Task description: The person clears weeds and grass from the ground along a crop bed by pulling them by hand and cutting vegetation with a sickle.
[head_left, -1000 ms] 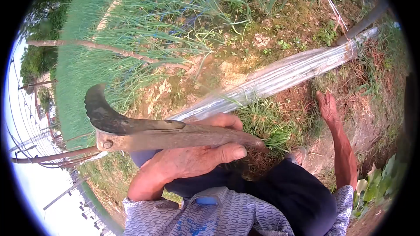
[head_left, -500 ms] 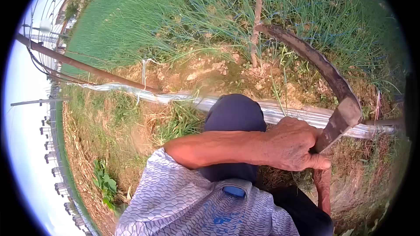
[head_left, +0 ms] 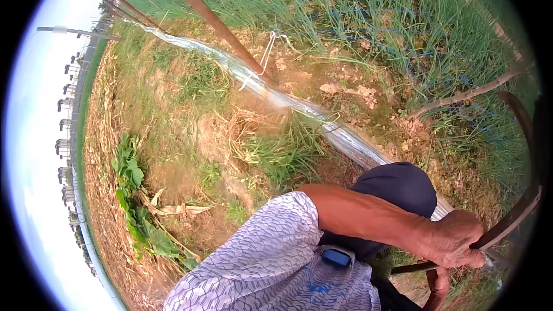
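Note:
My left hand (head_left: 458, 239) is closed around the handle of a sickle, at the lower right of the head view. The sickle's dark curved blade (head_left: 518, 210) rises from the fist toward the right edge, where shadow partly hides it. The dark butt of its handle sticks out to the left below my wrist. Just beneath the fist is my right hand (head_left: 440, 281), mostly hidden; its grip cannot be made out. My bent knee (head_left: 397, 187) in dark cloth is behind my left forearm.
A band of clear plastic film (head_left: 230, 64) runs diagonally along the ground. A rusty pole (head_left: 213, 20) with white string stands by it, and a thin stick (head_left: 466, 97) leans at right. Green onion-like plants (head_left: 357, 17) grow beyond. Broad-leaved plants (head_left: 144, 224) and dry stalks lie left.
The view has swung left, showing more of the grassy ground. The sickle, held in my left hand, now appears farther right and lower, with its blade near the right edge.

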The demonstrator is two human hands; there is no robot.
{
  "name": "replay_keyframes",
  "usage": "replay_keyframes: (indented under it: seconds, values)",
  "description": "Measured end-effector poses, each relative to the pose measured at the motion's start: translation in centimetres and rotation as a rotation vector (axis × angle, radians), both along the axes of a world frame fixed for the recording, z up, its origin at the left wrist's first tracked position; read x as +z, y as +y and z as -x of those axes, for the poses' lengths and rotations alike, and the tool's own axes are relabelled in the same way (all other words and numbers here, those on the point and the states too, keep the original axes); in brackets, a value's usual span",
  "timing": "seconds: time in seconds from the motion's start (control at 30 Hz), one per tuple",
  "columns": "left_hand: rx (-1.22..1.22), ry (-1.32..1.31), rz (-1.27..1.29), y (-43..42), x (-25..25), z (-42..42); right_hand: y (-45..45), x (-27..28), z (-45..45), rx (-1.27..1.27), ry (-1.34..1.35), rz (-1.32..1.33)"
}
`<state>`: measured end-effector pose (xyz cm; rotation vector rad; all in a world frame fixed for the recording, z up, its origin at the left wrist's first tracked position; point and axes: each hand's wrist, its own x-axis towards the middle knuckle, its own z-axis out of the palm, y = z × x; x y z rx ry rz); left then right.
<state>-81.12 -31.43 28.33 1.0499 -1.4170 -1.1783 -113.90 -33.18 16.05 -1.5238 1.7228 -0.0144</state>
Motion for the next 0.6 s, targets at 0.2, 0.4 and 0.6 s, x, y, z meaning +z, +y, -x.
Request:
replay_keyframes:
  seconds: [0.2, 0.4, 0.6]
  values:
    - [0.038, 0.23, -0.183, -0.4, 2.7, -1.6, -0.4, 1.5, -2.9, 0.04, 0.028, 0.038]
    - [0.26, 0.474, 0.032, -2.0, 2.5, -2.0, 0.0, 6.6, -3.2, 0.075, 0.074, 0.182]
    - [0.43, 0.23, 0.063, 3.0, -2.6, -14.0, -0.3, 10.3, -8.4, 0.235, -0.004, 0.383]
